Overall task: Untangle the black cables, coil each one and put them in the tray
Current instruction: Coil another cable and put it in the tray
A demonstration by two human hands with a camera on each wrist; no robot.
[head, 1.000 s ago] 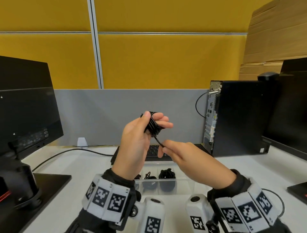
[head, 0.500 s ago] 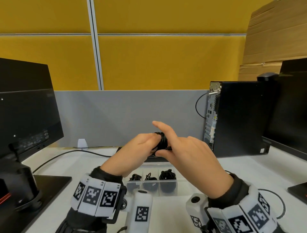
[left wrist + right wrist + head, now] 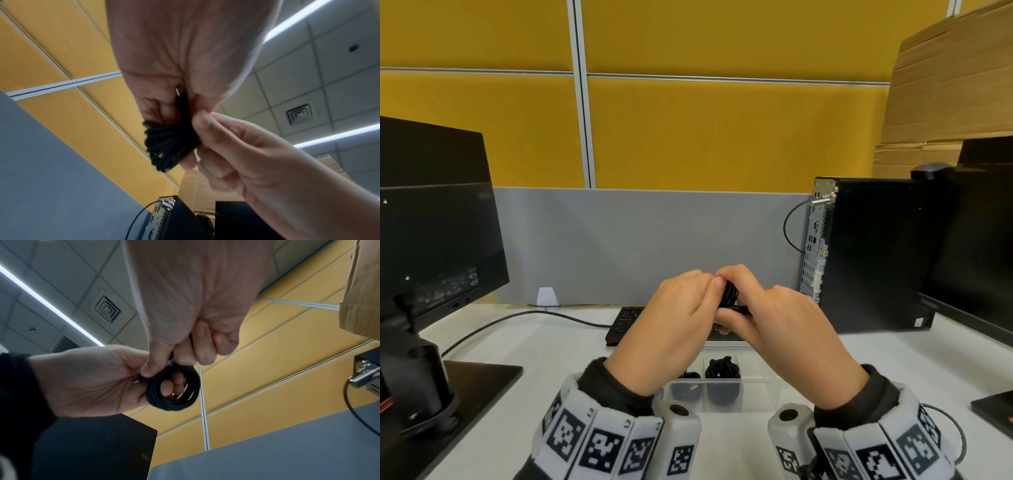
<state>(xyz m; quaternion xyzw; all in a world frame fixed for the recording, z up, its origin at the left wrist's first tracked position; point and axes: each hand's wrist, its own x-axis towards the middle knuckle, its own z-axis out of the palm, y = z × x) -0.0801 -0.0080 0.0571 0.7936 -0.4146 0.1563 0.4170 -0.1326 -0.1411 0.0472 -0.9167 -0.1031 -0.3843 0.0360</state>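
Head camera: mounted above and behind the clear tray (image 3: 756, 390), facing forward and down across the desk toward the yellow partition (image 3: 722, 137) beyond the tray. Left wrist camera: close under the palm, well above the tray, facing upward to the ceiling. Right wrist camera: same, mirrored. All three views share the coiled black cable (image 3: 730, 294) (image 3: 168, 146) (image 3: 174, 386) above the tray.

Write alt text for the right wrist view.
Seen from below, the right hand and left hand together hold a small coiled black cable in mid-air. Behind them are yellow wall panels, a grey divider and a ceiling light strip.
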